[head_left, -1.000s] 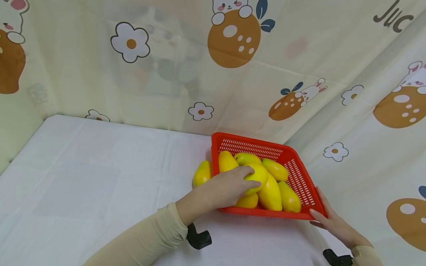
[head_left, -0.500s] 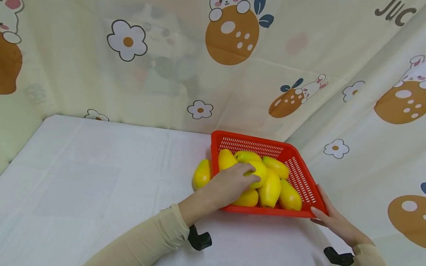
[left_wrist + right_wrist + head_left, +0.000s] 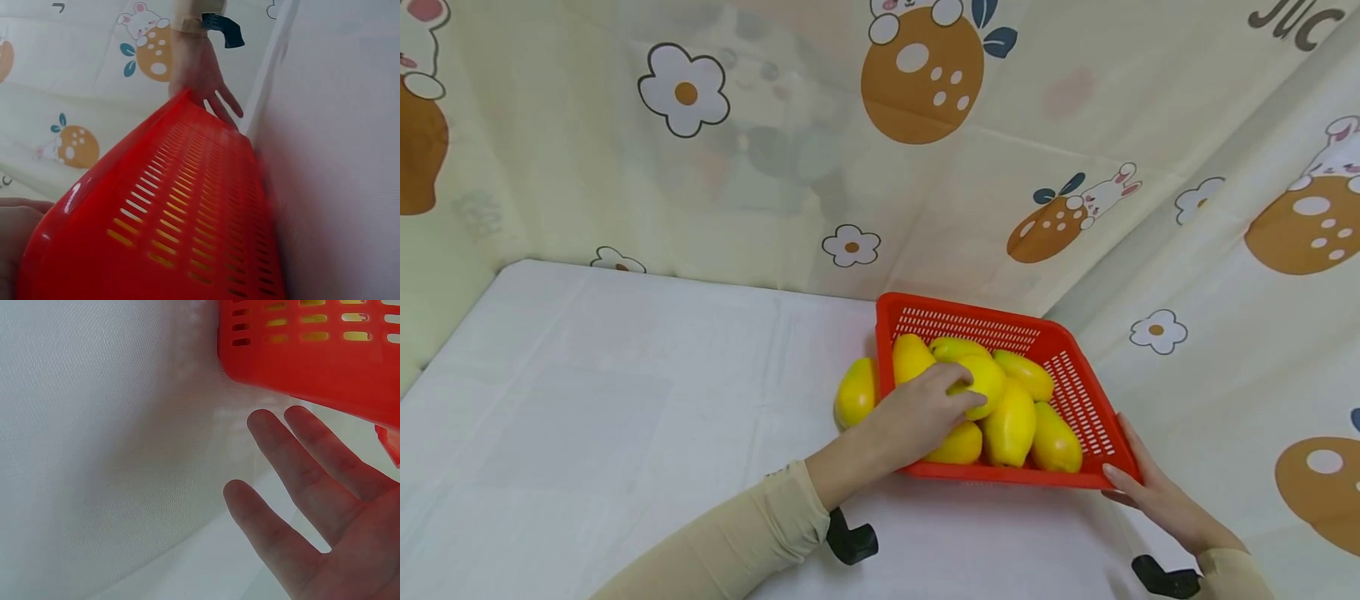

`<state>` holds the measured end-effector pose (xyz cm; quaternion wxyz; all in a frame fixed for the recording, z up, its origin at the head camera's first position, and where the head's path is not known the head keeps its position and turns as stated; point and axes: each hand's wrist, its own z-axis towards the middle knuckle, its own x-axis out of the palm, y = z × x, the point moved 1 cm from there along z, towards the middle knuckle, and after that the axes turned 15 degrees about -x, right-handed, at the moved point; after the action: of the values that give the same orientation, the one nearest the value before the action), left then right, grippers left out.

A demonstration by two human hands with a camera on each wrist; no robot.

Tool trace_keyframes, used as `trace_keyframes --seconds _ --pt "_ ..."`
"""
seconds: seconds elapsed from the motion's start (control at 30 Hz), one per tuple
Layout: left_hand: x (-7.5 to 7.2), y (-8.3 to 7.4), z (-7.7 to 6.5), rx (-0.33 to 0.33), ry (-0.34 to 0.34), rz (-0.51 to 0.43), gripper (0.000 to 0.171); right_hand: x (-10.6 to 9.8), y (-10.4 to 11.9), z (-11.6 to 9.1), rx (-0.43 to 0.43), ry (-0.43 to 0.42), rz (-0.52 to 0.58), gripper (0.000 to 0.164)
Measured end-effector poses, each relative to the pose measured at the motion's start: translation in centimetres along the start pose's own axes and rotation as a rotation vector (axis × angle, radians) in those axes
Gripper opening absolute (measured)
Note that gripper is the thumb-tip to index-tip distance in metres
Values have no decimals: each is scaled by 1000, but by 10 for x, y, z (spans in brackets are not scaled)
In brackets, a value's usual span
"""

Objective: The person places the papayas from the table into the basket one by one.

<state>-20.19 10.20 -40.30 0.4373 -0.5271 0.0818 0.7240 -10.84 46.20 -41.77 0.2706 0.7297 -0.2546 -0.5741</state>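
A red slotted plastic basket (image 3: 970,307) holds several yellow mangoes, among them one mango (image 3: 1056,439) at its right front. My left hand (image 3: 921,408) reaches over the left part of the basket, fingers and thumb curled on a mango (image 3: 990,385) at the top of the pile; its palm hides part of the fruit. At the near right corner, my right hand (image 3: 1172,507) holds the basket, thumb on the rim. In the right wrist view its other fingers (image 3: 306,469) spread straight beneath the basket's outer wall.
Another mango (image 3: 856,393) lies outside the basket against its left side. White cloth (image 3: 647,417) covers the table. A printed curtain (image 3: 760,183) hangs behind and along the right, close to the basket. Black wrist mounts (image 3: 853,542) jut from both sleeves.
The head view has shifted slightly. My left thumb has drawn a little nearer to the fingers on the mango. The basket and right hand stay almost as they were.
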Motion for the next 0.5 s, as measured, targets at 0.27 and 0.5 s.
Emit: trace_keyframes --seconds 0.27,0.5 --pt "-1 -1 1 6 113 9 25 -1 -2 1 24 4 20 82" --pt "-16 12 7 -37 48 0 21 -1 0 1 22 11 32 81"
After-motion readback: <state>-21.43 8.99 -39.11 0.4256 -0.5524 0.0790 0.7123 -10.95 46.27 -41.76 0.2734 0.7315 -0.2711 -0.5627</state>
